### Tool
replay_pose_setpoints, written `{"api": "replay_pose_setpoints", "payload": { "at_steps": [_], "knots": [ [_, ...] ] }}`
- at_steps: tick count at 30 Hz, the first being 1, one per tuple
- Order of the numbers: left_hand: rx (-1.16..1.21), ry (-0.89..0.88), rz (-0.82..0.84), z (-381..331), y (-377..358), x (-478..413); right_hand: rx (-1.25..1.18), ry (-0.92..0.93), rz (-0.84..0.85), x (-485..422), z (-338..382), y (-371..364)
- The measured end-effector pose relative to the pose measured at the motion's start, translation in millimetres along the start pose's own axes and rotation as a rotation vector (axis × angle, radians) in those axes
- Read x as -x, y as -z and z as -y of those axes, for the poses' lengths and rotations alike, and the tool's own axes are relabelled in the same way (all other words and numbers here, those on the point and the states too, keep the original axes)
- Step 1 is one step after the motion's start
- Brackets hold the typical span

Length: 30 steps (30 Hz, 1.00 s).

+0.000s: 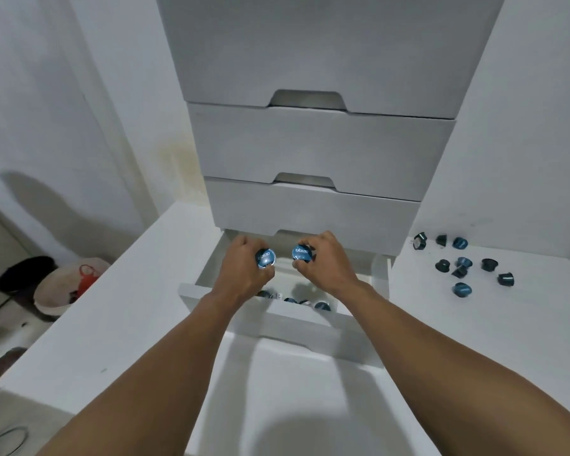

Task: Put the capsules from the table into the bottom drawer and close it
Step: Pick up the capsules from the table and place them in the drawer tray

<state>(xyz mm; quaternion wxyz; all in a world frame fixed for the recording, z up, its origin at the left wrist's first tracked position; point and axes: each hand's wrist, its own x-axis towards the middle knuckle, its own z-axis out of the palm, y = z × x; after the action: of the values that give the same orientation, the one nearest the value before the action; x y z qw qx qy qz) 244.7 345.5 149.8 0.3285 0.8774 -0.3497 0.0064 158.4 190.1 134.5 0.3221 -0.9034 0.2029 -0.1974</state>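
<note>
- Head view looks down on a white drawer unit [313, 126] standing on a white counter [119, 324], with its bottom drawer [286, 327] pulled out toward the person.
- The left hand [244, 268] hovers over the open drawer, its fingers [267, 274] closed around a blue capsule [265, 257] with the foil lid facing up.
- The right hand [326, 261] hovers just beside it, its fingers [301, 265] pinching a second blue capsule [302, 253] the same way.
- Both capsules are held directly above the drawer's cavity, probably so they fall inside once released rather than onto the counter.
- Several capsules already lie in the drawer [321, 306], near its front wall, partly hidden by the forearms.
- A scatter of loose capsules [462, 266] sits on the counter to the right of the unit, well apart from the drawer, so more trips seem needed.
- The drawer is open, sensibly, since closing it is the final step.
</note>
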Motion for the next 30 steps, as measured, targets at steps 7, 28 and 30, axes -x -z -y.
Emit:
{"api": "replay_pose_setpoints", "payload": {
  "at_steps": [7,28,30],
  "knots": [
    [-0.115,0.038,0.191,50,-24,-49,0.032,-0.08,0.12,-41,-32,-58],
    [-0.305,-0.205,0.611,153,-91,-120,0.138,-0.381,0.329,-76,-56,-151],
    [-0.291,-0.212,0.635,157,-97,-122,0.15,-0.411,0.337,-78,-59,-154]
  ]
}}
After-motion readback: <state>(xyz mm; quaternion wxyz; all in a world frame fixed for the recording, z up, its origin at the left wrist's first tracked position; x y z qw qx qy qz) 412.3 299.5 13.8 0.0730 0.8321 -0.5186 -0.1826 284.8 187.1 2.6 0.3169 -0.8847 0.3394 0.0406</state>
